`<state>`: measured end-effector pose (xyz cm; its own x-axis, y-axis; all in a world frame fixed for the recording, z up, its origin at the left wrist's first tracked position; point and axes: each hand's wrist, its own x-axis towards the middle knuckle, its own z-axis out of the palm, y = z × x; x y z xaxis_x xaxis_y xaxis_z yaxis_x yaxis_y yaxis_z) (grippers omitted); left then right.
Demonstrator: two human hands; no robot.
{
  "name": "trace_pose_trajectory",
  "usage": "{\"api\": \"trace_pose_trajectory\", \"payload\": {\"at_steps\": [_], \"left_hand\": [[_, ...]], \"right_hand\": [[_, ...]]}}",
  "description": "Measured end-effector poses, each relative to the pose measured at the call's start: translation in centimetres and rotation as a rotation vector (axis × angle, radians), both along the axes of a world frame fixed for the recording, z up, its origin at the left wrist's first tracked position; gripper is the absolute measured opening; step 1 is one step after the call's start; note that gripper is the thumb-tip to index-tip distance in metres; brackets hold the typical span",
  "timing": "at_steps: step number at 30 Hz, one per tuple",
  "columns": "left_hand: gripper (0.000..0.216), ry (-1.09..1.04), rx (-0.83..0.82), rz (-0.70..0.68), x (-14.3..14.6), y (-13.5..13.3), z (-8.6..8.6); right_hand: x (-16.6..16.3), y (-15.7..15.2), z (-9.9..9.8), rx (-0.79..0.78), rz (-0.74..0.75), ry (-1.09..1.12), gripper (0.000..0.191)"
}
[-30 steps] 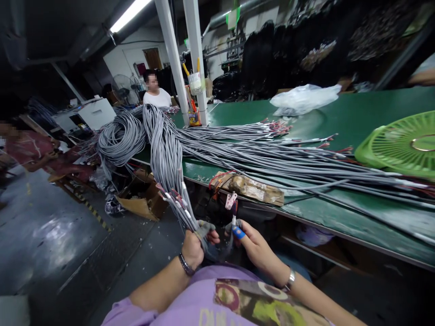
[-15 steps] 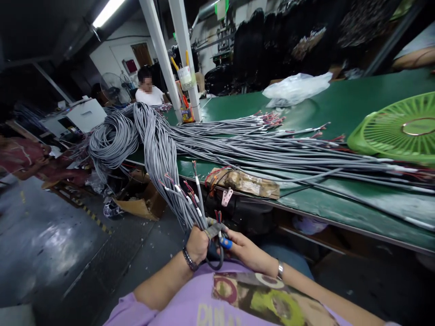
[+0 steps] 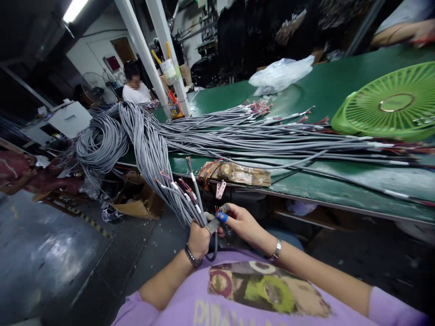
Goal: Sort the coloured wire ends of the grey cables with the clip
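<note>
My left hand (image 3: 199, 241) is closed around a bundle of grey cables (image 3: 151, 158) that hangs off the table edge towards me. White-sleeved ends with bare coloured wires (image 3: 190, 195) stick up above this fist. Grey tape wraps a finger of my left hand. My right hand (image 3: 246, 226), with blue tape on one digit, is pinched at the stripped end of one cable, where small red wires (image 3: 216, 209) show. That bent cable (image 3: 213, 253) loops down below both hands, close to my shirt. The fingertips partly hide the pinched end.
More grey cables (image 3: 238, 140) lie along the green table (image 3: 217, 96), with a coil (image 3: 100, 140) at left. A green fan (image 3: 384, 102), a plastic bag (image 3: 282, 74) and a wooden board (image 3: 251, 174) with a pink clip (image 3: 220, 189) are nearby. Other people work around.
My right hand has risen slightly, its pinch now higher on the cable end near my left fist. The left hand keeps its hold. The view has shifted, moving the table scene leftward.
</note>
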<state>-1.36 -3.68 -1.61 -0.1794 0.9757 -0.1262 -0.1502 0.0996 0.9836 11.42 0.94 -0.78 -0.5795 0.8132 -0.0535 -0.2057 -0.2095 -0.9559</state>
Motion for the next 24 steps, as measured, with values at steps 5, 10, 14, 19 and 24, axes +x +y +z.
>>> {"api": "trace_pose_trajectory", "payload": {"at_steps": [5, 10, 14, 19, 24], "left_hand": [[0.026, -0.027, -0.021, 0.04, 0.3, 0.1, -0.1], [0.023, -0.126, -0.035, 0.123, 0.5, 0.6, -0.4], [0.019, -0.178, -0.078, 0.196, 0.6, 1.2, 0.0], [0.02, -0.168, -0.069, 0.221, 0.6, 1.7, 0.4], [0.021, -0.128, -0.087, 0.192, 0.5, 1.7, 0.0]], "right_hand": [[0.0, 0.2, -0.5, -0.057, -0.027, 0.017, 0.026], [0.1, 0.5, -1.2, -0.064, -0.093, 0.001, 0.028], [0.1, 0.7, -1.1, -0.06, -0.082, 0.043, 0.026], [0.3, 1.0, -0.2, -0.022, -0.076, -0.019, 0.026], [-0.3, 1.4, 0.8, -0.052, -0.002, 0.034, 0.03]]}}
